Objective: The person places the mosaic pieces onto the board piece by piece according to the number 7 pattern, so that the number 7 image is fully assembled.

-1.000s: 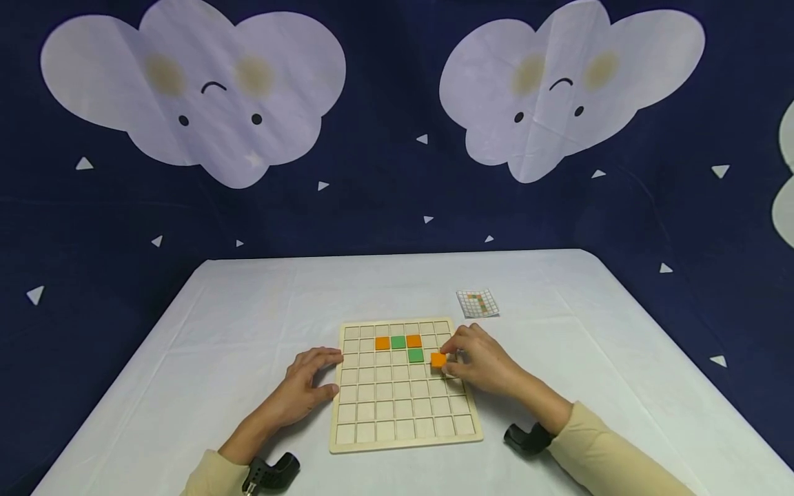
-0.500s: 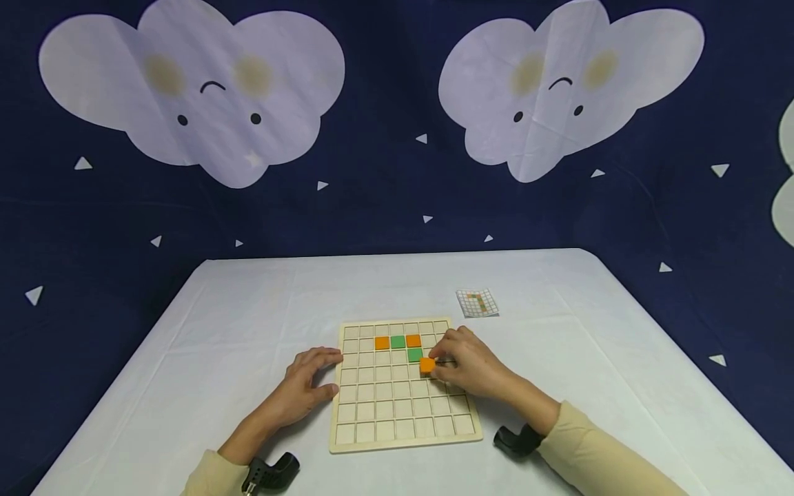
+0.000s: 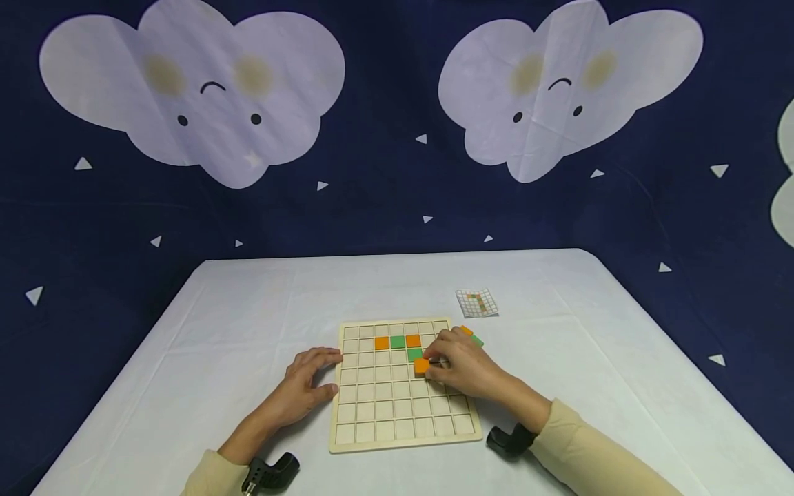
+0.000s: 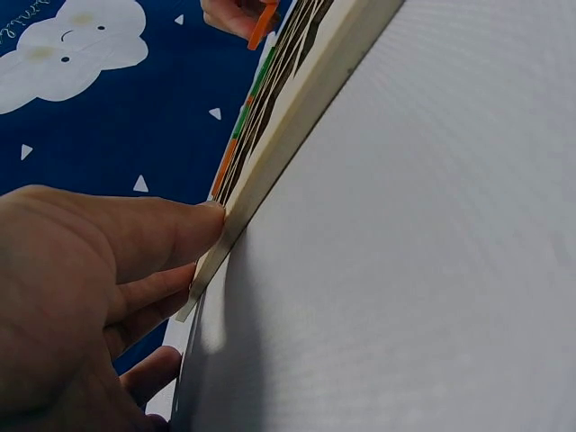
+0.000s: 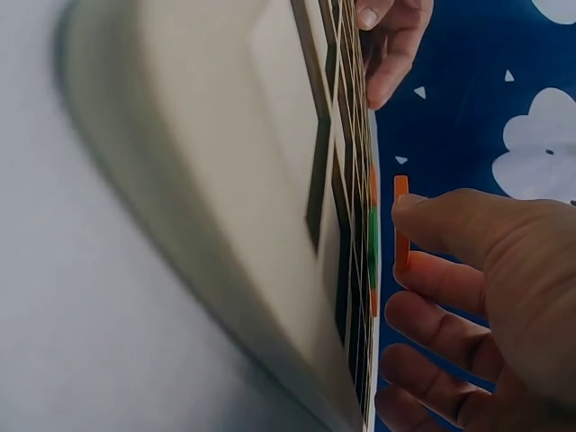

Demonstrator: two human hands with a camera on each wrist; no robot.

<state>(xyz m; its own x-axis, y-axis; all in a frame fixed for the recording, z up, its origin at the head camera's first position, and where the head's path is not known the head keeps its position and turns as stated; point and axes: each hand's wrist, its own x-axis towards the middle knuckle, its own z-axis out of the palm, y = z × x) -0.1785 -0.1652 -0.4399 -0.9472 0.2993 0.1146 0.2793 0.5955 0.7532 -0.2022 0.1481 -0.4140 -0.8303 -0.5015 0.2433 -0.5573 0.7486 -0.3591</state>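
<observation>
The left hand [image 3: 304, 389], thumb and fingers apart, touched the nine o'clock edge of a pale wooden gridded board [image 3: 405, 429]. The right hand [image 3: 465, 365] pinched a flat, square orange tile [image 3: 421, 367] above the board, toward one o'clock from centre; beyond, at one o'clock, lay a printed card [image 3: 477, 304].

In the head view, the right hand [image 3: 464, 363] covers part of the board [image 3: 386, 411], an edge of its held tile [image 3: 420, 366], and parts of an orange tile [image 3: 466, 331] and a green tile [image 3: 477, 341]. The card [image 3: 477, 303] has a pattern too small to read exactly. The right wrist view blurs the board's near corner and crops the left hand [image 5: 402, 18] at the top.
</observation>
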